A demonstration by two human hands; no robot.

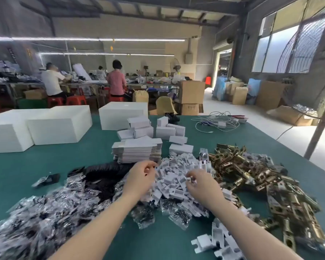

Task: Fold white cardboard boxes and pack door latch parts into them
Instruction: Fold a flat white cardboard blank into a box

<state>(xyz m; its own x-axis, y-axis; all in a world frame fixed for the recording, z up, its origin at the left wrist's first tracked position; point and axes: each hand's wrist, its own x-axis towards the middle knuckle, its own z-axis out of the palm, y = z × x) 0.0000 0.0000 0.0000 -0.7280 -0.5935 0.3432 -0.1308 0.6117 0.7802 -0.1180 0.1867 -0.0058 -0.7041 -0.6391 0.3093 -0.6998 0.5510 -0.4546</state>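
Two bare forearms, left hand (139, 177) and right hand (201, 186) ungloved, sleeveless.

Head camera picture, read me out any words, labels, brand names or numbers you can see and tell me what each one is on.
No text can be read.
Brown carton beyond the table: a dark mark on its front, too blurred to read.
Folded white boxes and flat stack: no print visible.
Large white blocks: blank.
Clear bags, brass latch parts: no legible marking.

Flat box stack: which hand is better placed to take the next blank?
Left, probably. The left hand sits just below the stack of flat white box blanks, while the right hand is further right, fingers curled in the white plastic insert pile.
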